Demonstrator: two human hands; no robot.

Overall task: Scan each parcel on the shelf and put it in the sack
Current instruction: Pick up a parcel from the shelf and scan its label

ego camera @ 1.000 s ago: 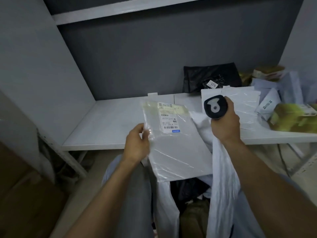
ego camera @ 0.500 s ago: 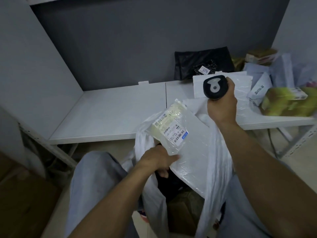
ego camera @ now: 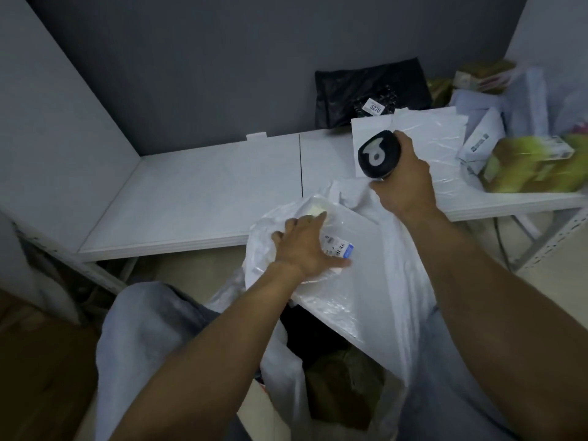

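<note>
White shelf (ego camera: 197, 198) | parcel (ego camera: 359, 281) in sack (ego camera: 412, 268) mouth, under left hand (ego camera: 302, 246), fingers (ego camera: 315, 219) spread flat | right hand (ego camera: 405, 186) fingers curled round scanner (ego camera: 378, 154)

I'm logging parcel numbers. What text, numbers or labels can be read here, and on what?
"5270": on the white tag on the black bag.
On the flat parcel under the left hand: a barcode label with a blue patch, print too small to read.
On the white parcel at right: a label, blurred.
On the scanner in the right hand: a white mark, no words.
</note>
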